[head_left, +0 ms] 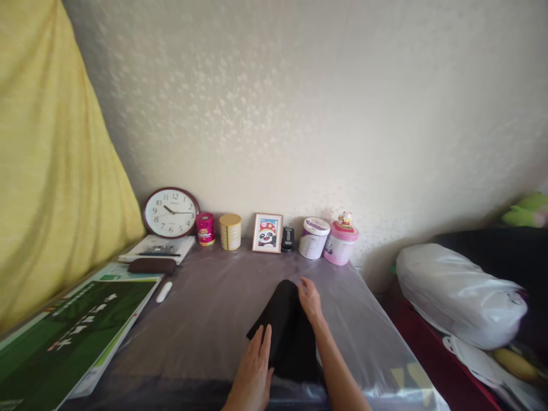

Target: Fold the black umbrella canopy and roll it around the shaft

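Observation:
A black sheet that looks like cloth (280, 325) lies near the front of the table, folded over with a rounded bend at its far end. My left hand (256, 359) rests against its left side, fingers stretched out and lying flat. At the upper right edge of the cloth is my right hand (310, 298), its fingers bent and closed on that edge. Part of the cloth's left side is covered by my left hand.
A plastic-covered table (192, 325) stands against the wall. Along its back are a clock (171, 212), tins, a panda picture frame (268, 233) and lidded tubs. Green books (77, 337) lie left; a white plastic bag (460, 294) sits right, off the table.

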A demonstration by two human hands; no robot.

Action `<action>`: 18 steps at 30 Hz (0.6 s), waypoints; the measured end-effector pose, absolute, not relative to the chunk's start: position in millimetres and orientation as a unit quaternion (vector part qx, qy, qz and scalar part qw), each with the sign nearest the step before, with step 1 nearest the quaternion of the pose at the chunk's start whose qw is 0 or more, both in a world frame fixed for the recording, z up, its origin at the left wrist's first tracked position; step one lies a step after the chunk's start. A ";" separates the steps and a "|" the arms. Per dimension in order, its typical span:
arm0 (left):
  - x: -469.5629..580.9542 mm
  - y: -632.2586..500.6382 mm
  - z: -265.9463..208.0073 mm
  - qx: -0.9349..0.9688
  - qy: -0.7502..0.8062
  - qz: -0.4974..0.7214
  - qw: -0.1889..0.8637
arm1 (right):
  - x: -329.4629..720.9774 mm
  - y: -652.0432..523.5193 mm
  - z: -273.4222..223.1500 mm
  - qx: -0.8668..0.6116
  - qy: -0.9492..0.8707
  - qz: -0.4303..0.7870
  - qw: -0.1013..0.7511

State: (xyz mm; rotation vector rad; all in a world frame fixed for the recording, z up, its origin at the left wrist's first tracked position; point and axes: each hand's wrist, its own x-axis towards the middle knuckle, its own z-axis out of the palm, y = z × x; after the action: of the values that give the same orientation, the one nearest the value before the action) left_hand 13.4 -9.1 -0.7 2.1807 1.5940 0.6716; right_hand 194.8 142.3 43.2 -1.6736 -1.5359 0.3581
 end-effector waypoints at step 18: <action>9.5 -7.4 9.3 0.763 0.563 0.265 0.175 | 208.7 42.1 38.1 -0.692 -0.535 0.276 0.397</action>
State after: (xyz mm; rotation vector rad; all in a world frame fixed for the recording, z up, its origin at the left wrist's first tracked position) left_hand 9.5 -7.4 9.3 2.1621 1.5960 0.7502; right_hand 208.7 42.1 38.1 -1.7540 -1.3555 0.6991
